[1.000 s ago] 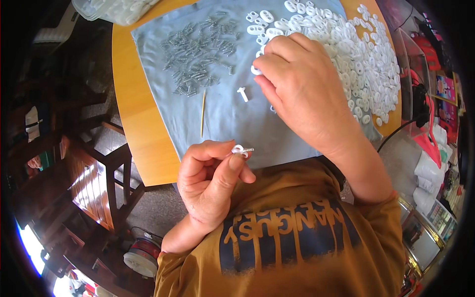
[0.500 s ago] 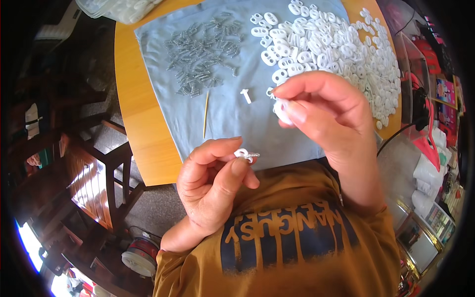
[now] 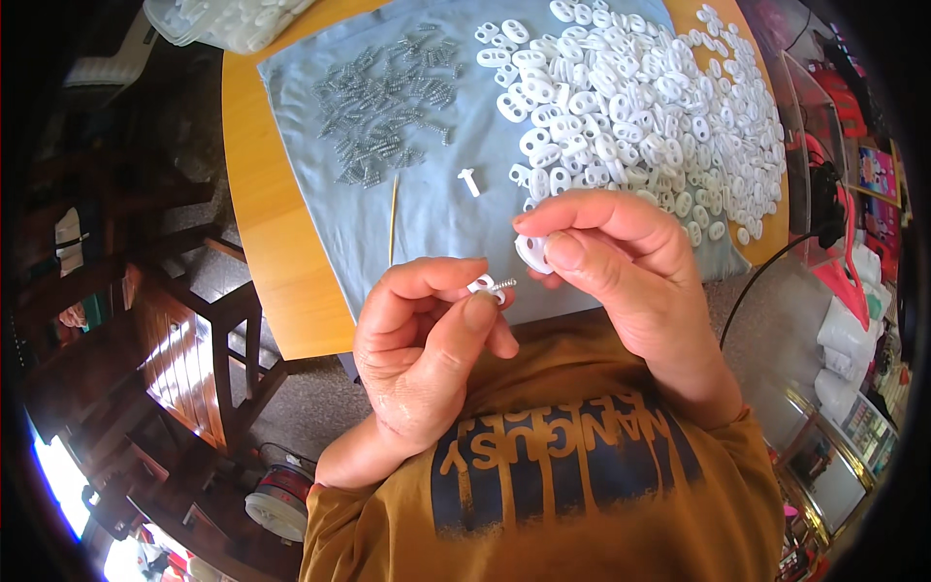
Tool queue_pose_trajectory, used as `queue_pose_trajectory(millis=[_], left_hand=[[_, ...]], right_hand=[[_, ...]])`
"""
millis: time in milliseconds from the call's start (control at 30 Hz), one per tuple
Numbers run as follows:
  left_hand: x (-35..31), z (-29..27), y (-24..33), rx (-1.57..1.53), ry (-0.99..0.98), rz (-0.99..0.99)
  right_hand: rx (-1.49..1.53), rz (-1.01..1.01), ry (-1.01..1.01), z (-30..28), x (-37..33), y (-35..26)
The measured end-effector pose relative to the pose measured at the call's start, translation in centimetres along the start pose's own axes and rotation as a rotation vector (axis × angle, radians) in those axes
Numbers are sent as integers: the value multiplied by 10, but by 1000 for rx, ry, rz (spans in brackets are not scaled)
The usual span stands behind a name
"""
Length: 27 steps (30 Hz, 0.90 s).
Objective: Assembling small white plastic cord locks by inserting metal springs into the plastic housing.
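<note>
My left hand [image 3: 412, 344] is closed in a pinch on a small white plastic cord lock plunger [image 3: 477, 284]. A short metal coil spring [image 3: 505, 284] juts from it to the right. Close by on the right, my right hand [image 3: 626, 267] grips a white oval cord lock body [image 3: 529, 252] between thumb and forefinger. The two pieces are a small gap apart. Beyond my hands lies a loose white T-shaped plunger [image 3: 469, 181] on the blue-grey cloth [image 3: 436, 218]. A thin yellowish stick [image 3: 393, 223] rests to its left.
A heap of coil springs [image 3: 383, 107] covers the cloth's far left. Many white oval cord lock bodies [image 3: 621, 107] spread across the right, onto the wooden table [image 3: 257, 194]. At the far left edge stands a clear container [image 3: 223, 24] of white parts. A black cable [image 3: 766, 267] hangs at right.
My right hand has come down and left from beside the heap with the oval body, nearer my left hand. My left hand has risen slightly, still pinching the plunger and spring.
</note>
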<state>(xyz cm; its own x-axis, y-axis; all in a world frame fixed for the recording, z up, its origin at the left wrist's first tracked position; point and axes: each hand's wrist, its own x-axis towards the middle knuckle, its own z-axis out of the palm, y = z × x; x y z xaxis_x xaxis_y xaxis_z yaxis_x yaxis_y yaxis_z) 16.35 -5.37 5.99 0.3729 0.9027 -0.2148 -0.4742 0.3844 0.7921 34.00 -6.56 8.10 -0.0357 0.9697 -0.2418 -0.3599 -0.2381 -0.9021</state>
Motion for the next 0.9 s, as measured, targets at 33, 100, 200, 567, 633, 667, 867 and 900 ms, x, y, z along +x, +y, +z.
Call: queue_pose_trajectory(millis=[33, 100, 200, 567, 633, 667, 867, 900], left_hand=[[0, 0, 0, -2, -2, 8], [1, 0, 0, -4, -4, 16], [2, -1, -2, -5, 13, 24], [6, -2, -5, -58, 30, 41], [6, -3, -5, -52, 31, 36], [5, -3, -5, -47, 33, 34], [5, -5, -9, -15, 16, 26], [4, -5, -10, -16, 17, 25]], right_hand=[[0, -1, -1, 0, 0, 0], [-1, 47, -12, 0, 0, -1], [18, 150, -6, 0, -1, -3], [95, 180, -38, 0, 2, 4], [90, 108, -31, -1, 3, 8], [81, 107, -32, -2, 3, 9], [21, 94, 2, 1, 1, 6], [-2, 81, 11, 2, 1, 6]])
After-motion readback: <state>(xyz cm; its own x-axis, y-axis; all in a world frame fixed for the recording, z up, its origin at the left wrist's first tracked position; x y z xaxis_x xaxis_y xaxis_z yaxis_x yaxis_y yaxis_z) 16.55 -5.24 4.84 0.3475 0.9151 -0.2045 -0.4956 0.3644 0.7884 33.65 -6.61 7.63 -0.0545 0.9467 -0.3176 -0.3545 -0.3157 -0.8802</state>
